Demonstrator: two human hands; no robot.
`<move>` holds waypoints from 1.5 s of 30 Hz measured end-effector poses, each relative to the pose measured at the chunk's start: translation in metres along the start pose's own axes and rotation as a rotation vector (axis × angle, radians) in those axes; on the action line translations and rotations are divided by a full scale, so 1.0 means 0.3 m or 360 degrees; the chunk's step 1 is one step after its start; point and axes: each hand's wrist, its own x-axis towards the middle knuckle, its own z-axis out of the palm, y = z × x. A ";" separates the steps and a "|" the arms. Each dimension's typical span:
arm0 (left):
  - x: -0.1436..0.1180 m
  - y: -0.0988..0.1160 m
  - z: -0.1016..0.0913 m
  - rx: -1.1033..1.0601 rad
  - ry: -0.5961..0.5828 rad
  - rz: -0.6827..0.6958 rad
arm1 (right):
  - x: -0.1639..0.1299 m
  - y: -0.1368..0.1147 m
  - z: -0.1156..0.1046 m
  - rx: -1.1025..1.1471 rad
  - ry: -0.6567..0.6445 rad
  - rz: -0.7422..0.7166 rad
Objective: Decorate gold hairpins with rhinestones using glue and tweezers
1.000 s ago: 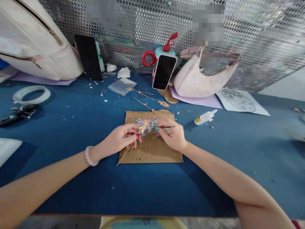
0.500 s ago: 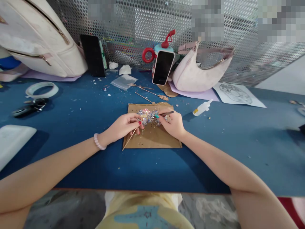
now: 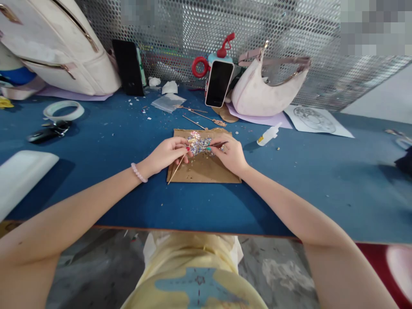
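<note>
The glittery ornament (image 3: 198, 143) lies at the far end of the cardboard sheet (image 3: 206, 169), between my hands. My left hand (image 3: 167, 154) pinches a thin wooden stick (image 3: 176, 168) against it; my right hand (image 3: 231, 155) pinches dark tweezers (image 3: 219, 145) over it. Beyond lie gold hairpins (image 3: 206, 118), a glue bottle (image 3: 268, 134), a propped phone (image 3: 219, 83) and a pink bag (image 3: 264, 92). Since a second ago my hands keep their grips; everything only sits higher in view.

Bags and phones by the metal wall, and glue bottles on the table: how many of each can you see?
Bags: 2 (white backpack, pink handbag)
Phones: 2 (black phone, propped phone)
Glue bottles: 1 (glue bottle)
Total: 5
</note>
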 end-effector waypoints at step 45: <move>-0.008 -0.014 -0.038 -0.0144 -0.0218 -0.0141 | 0.063 0.205 -0.118 -0.0236 -0.0052 0.0245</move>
